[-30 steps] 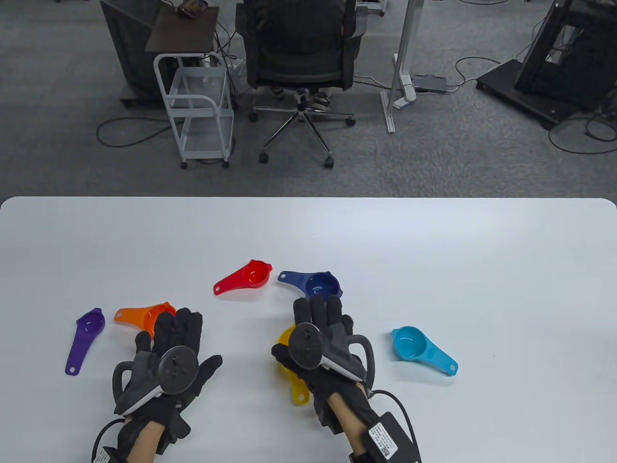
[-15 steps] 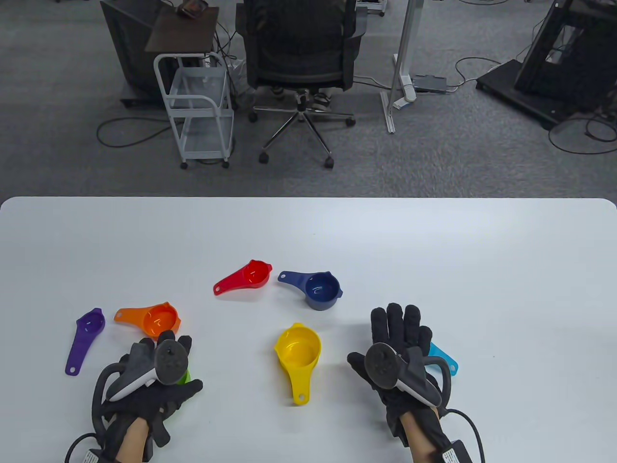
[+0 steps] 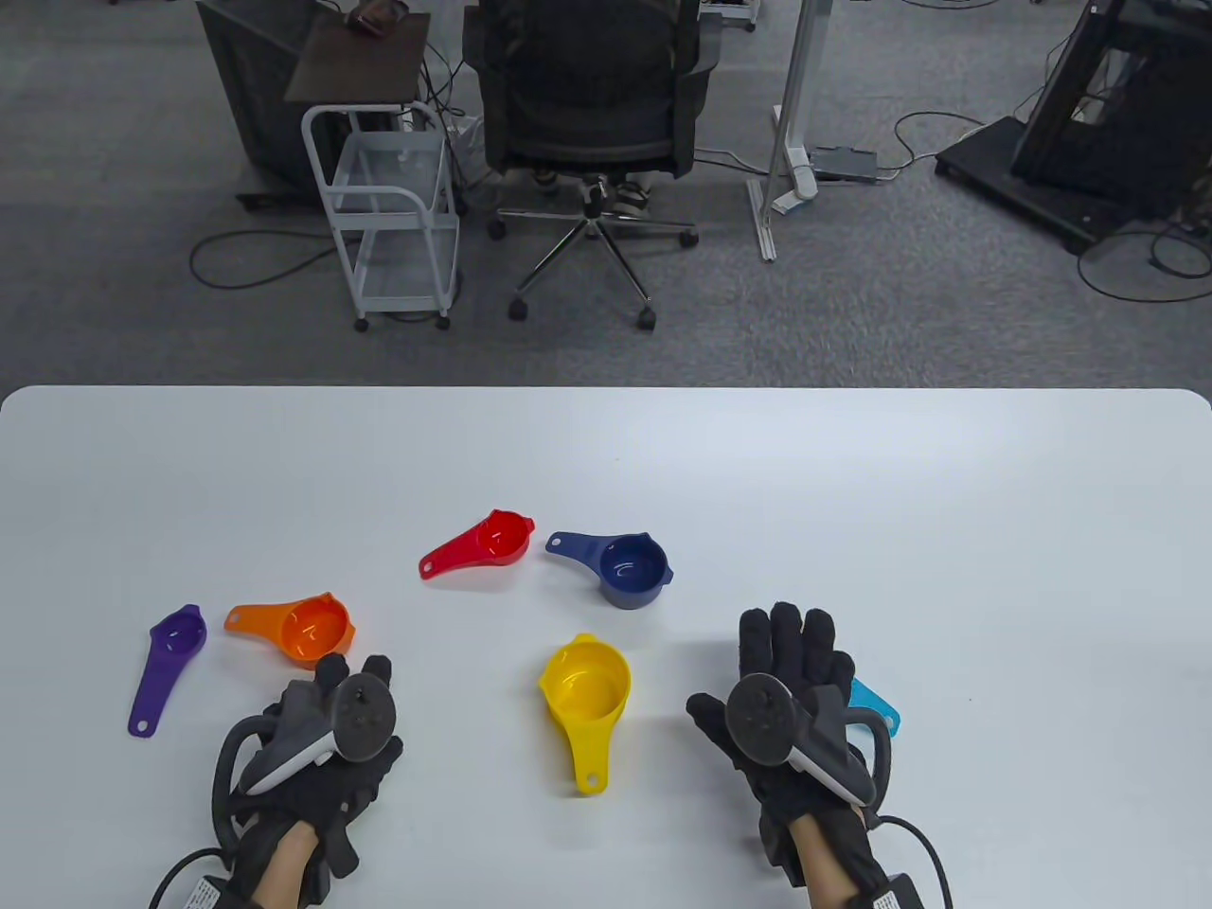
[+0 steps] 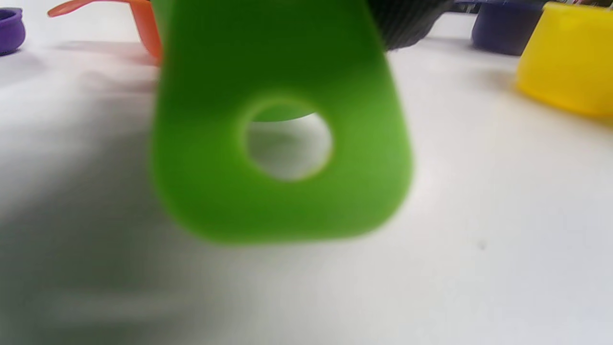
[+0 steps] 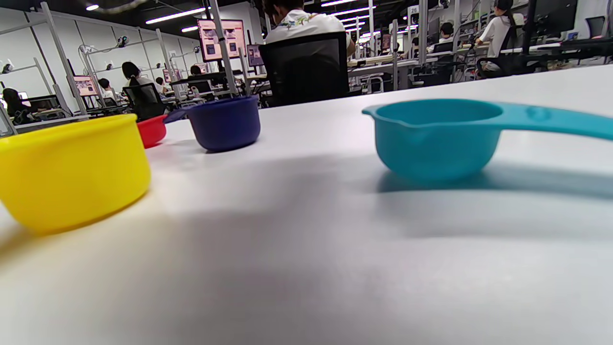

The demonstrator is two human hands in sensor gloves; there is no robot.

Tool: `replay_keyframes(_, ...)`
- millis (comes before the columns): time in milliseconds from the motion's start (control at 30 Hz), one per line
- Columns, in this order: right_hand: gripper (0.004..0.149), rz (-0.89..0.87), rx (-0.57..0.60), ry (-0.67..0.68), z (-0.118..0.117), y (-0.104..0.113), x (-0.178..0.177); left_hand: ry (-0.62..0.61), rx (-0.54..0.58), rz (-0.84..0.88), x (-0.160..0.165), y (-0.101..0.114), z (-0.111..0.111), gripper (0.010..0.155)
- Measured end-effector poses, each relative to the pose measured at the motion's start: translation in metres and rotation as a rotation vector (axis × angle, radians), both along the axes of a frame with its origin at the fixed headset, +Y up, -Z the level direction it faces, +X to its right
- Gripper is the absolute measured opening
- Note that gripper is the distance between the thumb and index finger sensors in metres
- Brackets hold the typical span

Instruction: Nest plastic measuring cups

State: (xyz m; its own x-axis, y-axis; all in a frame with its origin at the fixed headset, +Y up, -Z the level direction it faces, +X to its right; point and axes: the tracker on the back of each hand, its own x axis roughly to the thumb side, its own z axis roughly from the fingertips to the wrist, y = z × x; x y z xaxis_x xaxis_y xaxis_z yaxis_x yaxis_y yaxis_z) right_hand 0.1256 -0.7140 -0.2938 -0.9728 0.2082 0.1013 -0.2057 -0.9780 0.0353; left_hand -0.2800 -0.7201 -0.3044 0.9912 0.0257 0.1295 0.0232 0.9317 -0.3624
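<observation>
My left hand (image 3: 360, 682) is curled near the table's front left and grips a green cup by its bowl. The cup's handle (image 4: 206, 143) fills the left wrist view, and the cup is hidden in the table view. My right hand (image 3: 748, 663) is flat with its fingers stretched out over the teal cup, of which only the handle (image 3: 873, 705) shows. In the right wrist view the teal cup (image 5: 436, 139) stands free on the table. The yellow cup (image 3: 585, 686) stands between my hands. Orange (image 3: 308, 630), purple (image 3: 170, 653), red (image 3: 488, 542) and navy (image 3: 627, 568) cups lie apart.
The white table (image 3: 852, 492) runs wide behind the cups. An office chair (image 3: 592, 104), a white cart (image 3: 393, 208) and cables stand on the floor beyond the far edge.
My right hand moved right, from over the yellow cup to over the teal cup. My left hand drew back from the orange cup and curled round the green cup.
</observation>
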Motion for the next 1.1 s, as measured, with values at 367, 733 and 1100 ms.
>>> replay_keyframes(367,0.097,-0.009,-0.03,-0.021,0.001,-0.002,0.001,-0.033,0.2,0.264,0.054,0.027,0.008,0.087)
replay_keyframes(733,0.097,-0.009,-0.046,-0.025,0.002,-0.002,0.001,-0.052,0.204,0.127,0.208,0.034,-0.01,0.087)
replay_keyframes(1100,0.098,-0.009,-0.065,-0.033,0.001,-0.001,0.001,0.03,0.132,0.007,0.232,0.014,-0.033,0.085)
